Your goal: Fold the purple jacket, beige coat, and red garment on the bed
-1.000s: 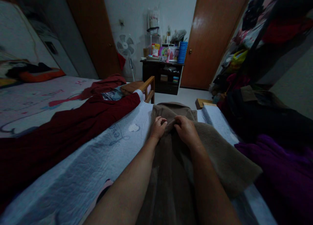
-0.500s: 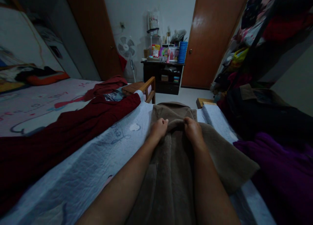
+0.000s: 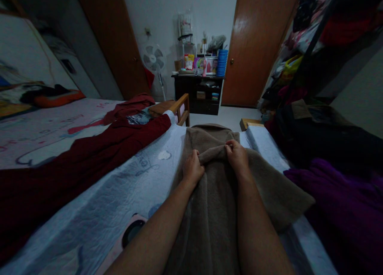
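A brown plush coat (image 3: 215, 203) lies lengthwise over the bed in front of me, one sleeve (image 3: 275, 187) spread out to the right. My left hand (image 3: 193, 167) is closed on the left side of a fold near the coat's upper part. On the other side of that fold, my right hand (image 3: 236, 155) pinches the fabric between thumb and fingers. A raised roll of cloth stretches between both hands. My forearms cover parts of the coat's lower half.
Dark red cloth (image 3: 119, 143) runs along the left of the light blue bedding (image 3: 143, 175). Purple clothing (image 3: 329, 195) and a dark jacket (image 3: 323, 135) lie to the right. A wooden rail (image 3: 181, 107), a fan (image 3: 154, 59) and a black cabinet (image 3: 196, 93) stand beyond.
My left hand has shifted slightly left and down, pulling the fold with it. The right hand stays nearly in place. More of a pink object with a dark circle shows beside my left forearm.
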